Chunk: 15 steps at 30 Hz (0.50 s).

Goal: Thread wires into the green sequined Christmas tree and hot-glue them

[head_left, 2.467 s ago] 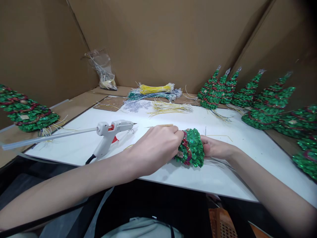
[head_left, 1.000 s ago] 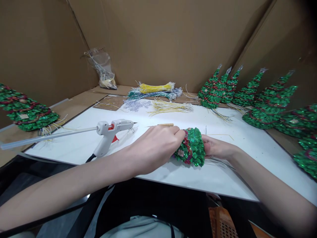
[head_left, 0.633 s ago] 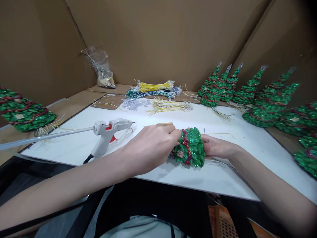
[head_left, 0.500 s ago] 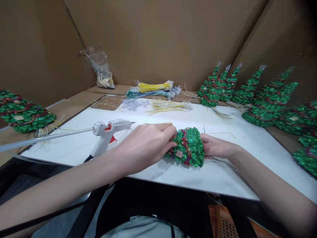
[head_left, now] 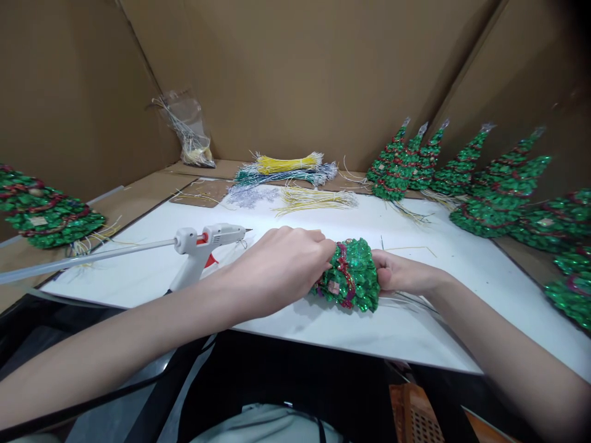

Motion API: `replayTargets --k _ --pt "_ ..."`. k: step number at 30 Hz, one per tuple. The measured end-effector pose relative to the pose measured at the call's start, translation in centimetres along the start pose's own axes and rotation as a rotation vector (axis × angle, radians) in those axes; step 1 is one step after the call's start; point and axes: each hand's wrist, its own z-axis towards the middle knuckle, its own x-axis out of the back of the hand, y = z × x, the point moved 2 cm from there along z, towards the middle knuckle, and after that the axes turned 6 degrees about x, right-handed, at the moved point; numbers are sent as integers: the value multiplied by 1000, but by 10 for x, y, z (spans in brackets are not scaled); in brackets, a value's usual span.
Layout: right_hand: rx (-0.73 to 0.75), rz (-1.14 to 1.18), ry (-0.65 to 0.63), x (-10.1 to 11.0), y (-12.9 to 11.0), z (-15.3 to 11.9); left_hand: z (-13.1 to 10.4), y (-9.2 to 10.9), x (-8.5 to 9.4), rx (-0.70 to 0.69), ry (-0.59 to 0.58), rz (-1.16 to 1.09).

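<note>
A glittery green tree (head_left: 357,274) with red garland and a small pink box lies on its side, low over the white board. My right hand (head_left: 392,271) grips its wide base, with the fingertips hidden inside or behind it. At the narrower end is my left hand (head_left: 295,261), its fingers curled closed against the tree and covering the upper part. Whether it pinches the tree itself or something small on it is hidden. Thin wires (head_left: 413,299) trail from the base under my right wrist.
A white glue gun (head_left: 196,246) with a long glue stick stands left of my left hand. Wire bundles (head_left: 289,163) and clear pieces (head_left: 253,195) lie at the back. Finished-looking trees (head_left: 498,197) line the right side; another tree (head_left: 41,212) is at the left. A plastic bag (head_left: 194,132) leans in the corner.
My left hand's fingers have curled in more and moved slightly right along the tree. The raised yellowish finger or strip above them no longer shows. My right hand keeps its hold.
</note>
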Motion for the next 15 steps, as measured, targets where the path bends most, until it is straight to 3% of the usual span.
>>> replayTargets --k 8,15 --pt "-5 -5 -22 5 2 -3 -8 -10 4 41 -1 -126" --pt "16 -6 -36 6 3 -2 -5 -10 10 31 8 -87"
